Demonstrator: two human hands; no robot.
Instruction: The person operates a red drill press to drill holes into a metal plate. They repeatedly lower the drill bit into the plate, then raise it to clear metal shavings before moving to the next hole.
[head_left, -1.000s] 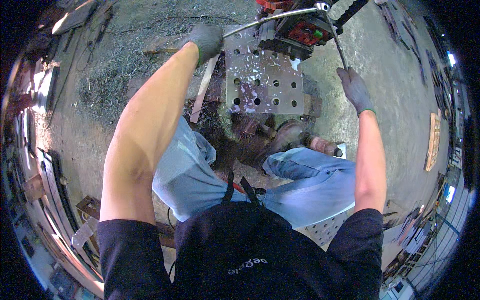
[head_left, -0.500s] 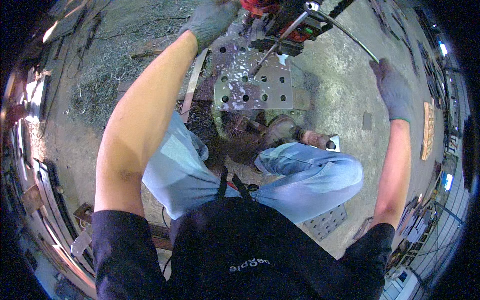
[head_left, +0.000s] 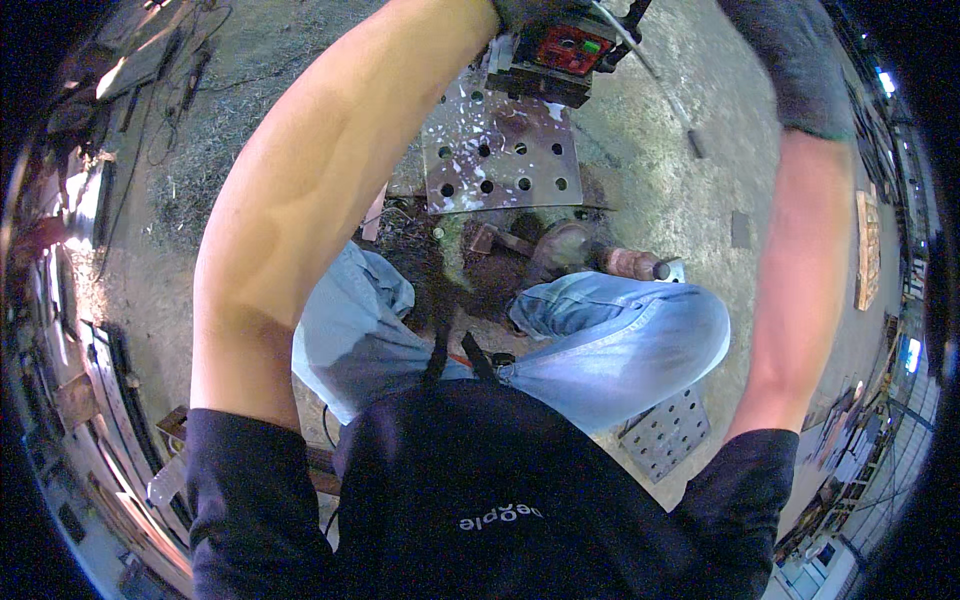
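Observation:
At the top edge, my left hand in a dark glove is at a drilling machine with a red panel and a green switch; its fingers are cut off or hidden. My right hand, also gloved, is raised at the upper right, its fingers running out past the top edge. A thin metal feed handle slants down from the machine, its dark-tipped end apart from the visible part of my right hand. Below the machine lies a steel plate with rows of round holes, spotted with whitish flecks.
A hammer-like tool, my boot and a brown bottle-shaped object are just below the plate. Another perforated plate lies beside my right knee. Metal shavings cover floor at left. A wooden pallet stands far right.
My right hand has left the handle end it was at and moved up toward the top edge. The handles have turned. My left hand has moved right and up, across the machine.

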